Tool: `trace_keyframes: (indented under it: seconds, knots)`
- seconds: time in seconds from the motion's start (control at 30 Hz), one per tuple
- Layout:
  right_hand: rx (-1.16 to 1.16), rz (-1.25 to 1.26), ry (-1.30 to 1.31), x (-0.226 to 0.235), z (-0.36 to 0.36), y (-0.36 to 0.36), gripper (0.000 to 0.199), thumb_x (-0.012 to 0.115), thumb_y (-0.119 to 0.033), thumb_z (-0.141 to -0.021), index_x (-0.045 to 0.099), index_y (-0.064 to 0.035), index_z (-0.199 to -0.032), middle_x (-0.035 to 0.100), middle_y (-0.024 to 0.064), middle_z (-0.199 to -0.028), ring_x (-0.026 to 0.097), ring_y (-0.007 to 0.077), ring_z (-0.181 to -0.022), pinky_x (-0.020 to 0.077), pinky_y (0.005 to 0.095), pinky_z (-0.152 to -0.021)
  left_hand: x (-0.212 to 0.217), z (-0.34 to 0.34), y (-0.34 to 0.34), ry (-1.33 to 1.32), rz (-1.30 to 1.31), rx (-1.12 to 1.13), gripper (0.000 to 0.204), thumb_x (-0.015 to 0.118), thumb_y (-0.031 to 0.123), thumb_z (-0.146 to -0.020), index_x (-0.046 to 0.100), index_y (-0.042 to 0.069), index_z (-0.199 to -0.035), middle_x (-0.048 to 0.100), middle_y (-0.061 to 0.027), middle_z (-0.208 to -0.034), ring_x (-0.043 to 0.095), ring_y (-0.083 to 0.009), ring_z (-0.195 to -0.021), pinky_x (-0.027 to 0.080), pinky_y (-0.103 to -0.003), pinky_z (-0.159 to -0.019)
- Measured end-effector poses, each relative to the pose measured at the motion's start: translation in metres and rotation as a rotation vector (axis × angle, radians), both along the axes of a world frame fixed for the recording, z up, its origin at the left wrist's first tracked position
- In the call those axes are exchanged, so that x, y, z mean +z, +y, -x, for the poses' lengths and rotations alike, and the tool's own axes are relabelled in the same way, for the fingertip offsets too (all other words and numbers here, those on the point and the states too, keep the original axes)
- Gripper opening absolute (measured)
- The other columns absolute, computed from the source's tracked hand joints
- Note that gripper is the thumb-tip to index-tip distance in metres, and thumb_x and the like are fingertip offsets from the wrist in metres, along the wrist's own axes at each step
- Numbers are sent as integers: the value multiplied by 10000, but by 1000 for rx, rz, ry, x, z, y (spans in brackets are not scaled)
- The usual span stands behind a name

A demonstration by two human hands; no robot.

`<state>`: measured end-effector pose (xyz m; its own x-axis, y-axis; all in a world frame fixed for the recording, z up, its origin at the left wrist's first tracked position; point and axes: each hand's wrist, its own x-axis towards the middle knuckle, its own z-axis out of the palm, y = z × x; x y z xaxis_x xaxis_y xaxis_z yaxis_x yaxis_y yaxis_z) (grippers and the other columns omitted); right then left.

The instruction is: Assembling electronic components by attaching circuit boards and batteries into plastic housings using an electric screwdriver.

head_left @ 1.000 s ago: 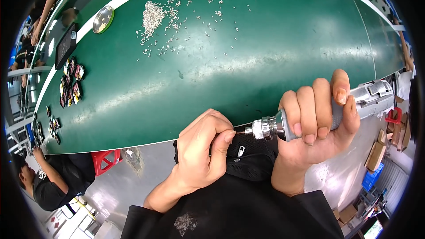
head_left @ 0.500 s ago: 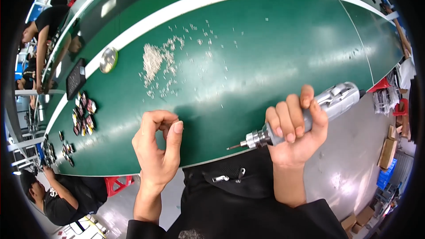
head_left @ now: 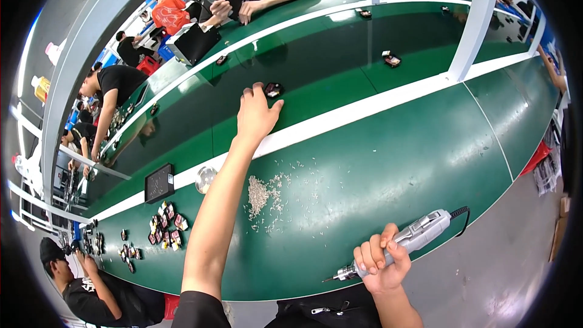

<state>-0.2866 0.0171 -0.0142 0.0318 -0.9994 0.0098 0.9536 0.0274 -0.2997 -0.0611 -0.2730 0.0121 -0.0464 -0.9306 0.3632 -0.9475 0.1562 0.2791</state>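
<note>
Gripping a silver-grey electric screwdriver (head_left: 419,234), the right hand (head_left: 384,260) was closed around its front part over the near edge of the table (head_left: 413,158), toward the right-hand side. The tool's long axis slanted, bit (head_left: 328,280) toward the left and the near edge, corded end toward the right. Farther in, the left forearm (head_left: 214,234) spanned the table; to its right lay a heap of tiny pale pieces (head_left: 257,195), loose ones strewn around it, and to its left a cluster of small dark parts (head_left: 167,226). By the far edge, a round dish (head_left: 201,181) was partly hidden by the forearm, with a black tray (head_left: 156,197) to its left. Past the white strip (head_left: 340,115) along that edge, the left hand (head_left: 257,115) was open over a darker green lane (head_left: 328,79), thumb and fingers apart. One small dark component (head_left: 274,90) lay on the lane just beside its fingertips, to their right and ahead of the thumb; whether they touched could not be told, nor which way its long axis ran. The left hand was far nearer to it than the right. Another dark piece (head_left: 391,59) lay well apart, farther right on the lane.
</note>
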Motion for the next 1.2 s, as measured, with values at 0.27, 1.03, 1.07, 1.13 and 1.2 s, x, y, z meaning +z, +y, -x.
trace_keyframes:
  seconds: [0.27,1.03,1.07,1.13,1.2]
  knots:
    - [39,-11,-36,-2,3,6,47,479,-133,-892,493,-92,-909,399,19,-538,412,135,-448,385,325,-560,-22,-12,-36,-66,57,-111,431,667,98,-767,513,-18,-1153,574,-213,-1060,551,-388,-1027,476,-454,-886]
    - [61,43,-8,-4,0,15,107,483,-172,-932,456,-78,-888,397,-13,-531,410,99,-435,391,280,-523,13,3,327,163,-324,-565,518,676,-106,-668,575,-46,-1174,580,-151,-1239,573,-313,-946,498,-381,-807]
    - [69,31,-19,-2,-3,19,107,485,-172,-932,456,-79,-888,397,-13,-530,410,99,-434,390,281,-520,13,4,327,174,-298,-548,455,669,-109,-692,590,-44,-1135,594,-139,-1214,576,-306,-926,502,-377,-782]
    - [83,13,-22,2,-5,26,106,484,-173,-932,455,-80,-889,398,-11,-526,405,101,-428,388,285,-514,8,7,327,192,-250,-531,415,674,-103,-696,599,-43,-1100,605,-137,-1188,579,-302,-916,504,-370,-767]
    - [109,19,1,3,-9,32,105,476,-181,-928,467,-84,-888,391,-14,-520,403,106,-427,394,286,-511,7,13,325,212,-157,-511,317,686,-89,-702,610,-38,-1006,635,-122,-1098,592,-291,-867,510,-360,-724]
